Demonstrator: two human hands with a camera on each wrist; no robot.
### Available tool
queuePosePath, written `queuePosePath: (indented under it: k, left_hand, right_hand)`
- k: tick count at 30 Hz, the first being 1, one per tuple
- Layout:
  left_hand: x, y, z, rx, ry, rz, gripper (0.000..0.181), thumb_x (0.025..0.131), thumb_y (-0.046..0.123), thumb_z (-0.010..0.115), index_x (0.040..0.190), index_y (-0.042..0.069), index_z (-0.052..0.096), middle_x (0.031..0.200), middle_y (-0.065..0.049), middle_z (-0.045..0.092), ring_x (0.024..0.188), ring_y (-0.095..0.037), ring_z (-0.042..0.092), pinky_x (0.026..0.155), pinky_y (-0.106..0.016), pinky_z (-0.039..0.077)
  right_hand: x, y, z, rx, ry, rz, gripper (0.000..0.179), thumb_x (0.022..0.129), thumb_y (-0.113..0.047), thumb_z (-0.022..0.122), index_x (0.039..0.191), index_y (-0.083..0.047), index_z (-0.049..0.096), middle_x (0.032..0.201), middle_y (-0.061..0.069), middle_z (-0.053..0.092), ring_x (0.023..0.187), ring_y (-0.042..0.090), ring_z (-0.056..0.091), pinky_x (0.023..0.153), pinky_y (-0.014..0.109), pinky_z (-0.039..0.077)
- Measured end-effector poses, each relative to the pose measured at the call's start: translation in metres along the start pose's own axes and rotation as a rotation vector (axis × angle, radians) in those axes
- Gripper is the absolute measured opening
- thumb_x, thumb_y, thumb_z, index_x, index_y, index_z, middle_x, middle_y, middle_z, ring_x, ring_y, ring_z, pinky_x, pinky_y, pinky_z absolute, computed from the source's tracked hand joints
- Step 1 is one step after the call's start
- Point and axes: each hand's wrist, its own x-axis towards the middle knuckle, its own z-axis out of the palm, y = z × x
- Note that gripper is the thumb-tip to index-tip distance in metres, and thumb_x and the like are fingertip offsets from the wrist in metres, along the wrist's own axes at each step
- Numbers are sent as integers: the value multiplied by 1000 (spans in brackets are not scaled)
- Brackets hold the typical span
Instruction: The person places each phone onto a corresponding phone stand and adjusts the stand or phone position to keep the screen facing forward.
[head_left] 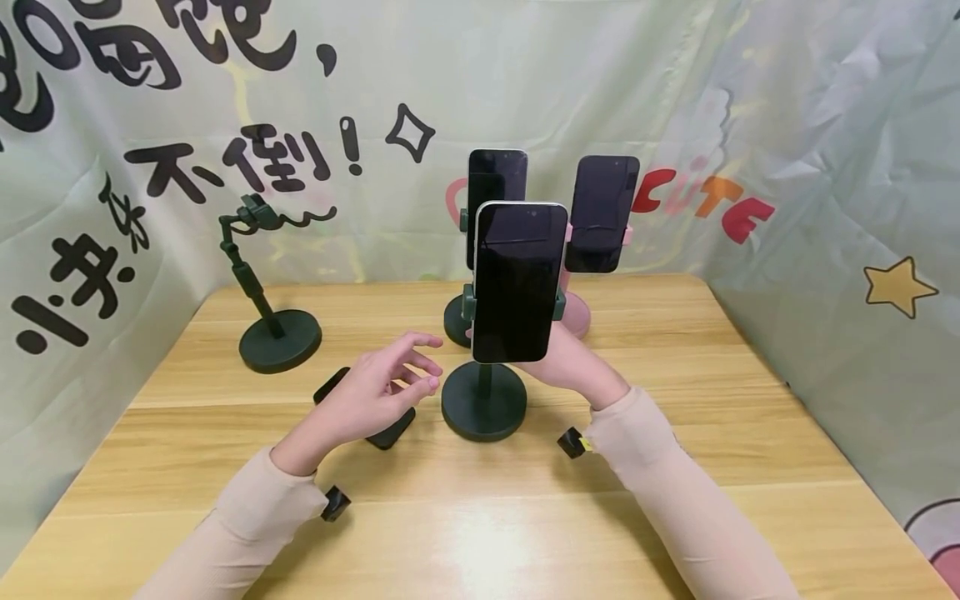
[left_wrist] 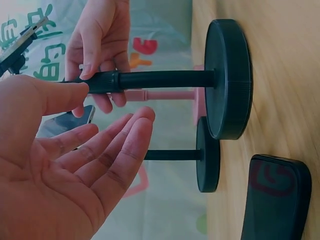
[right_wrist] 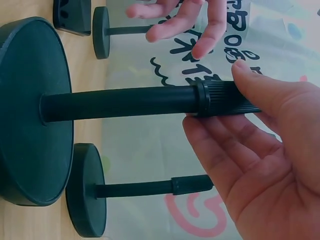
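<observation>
In my head view, the left hand point(head_left: 378, 387) hangs above a black smartphone point(head_left: 393, 432) lying on the wooden table point(head_left: 420, 533), its fingers loose and slightly bent. The right hand point(head_left: 558, 358) is partly hidden behind an upright smartphone point(head_left: 520, 283) clamped in the front green phone stand point(head_left: 483, 401), so I cannot read its grip from here. Behind that I see a rear green stand point(head_left: 455, 321) and a pink stand point(head_left: 576, 315), each bearing a phone; a bent-armed green stand point(head_left: 280, 340) is off to the left.

My left wrist view comes sideways: the left palm shows, fingers extended, thumb overlapping the front stand's pole. Beyond, the right fingers wrap its ribbed collar point(left_wrist: 104, 82).

My right wrist view shows the right thumb and fingers pinching that collar, well above the round base; the left fingers dangle apart from the pole.
</observation>
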Motion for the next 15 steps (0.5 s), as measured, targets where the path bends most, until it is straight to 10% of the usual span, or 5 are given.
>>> queuePosePath:
  k: [15]
  left_hand:
    - [1,-8,2,60,-141,-43,43,107,25,70,147,18,56,128,-12,74,105,-19,78,88,-33,63]
  right_hand:
    - [-6,-2,-5,-116,71,22,54,108,-12,60,157,4,45,151,23,51,132,38,48,118,59,40]
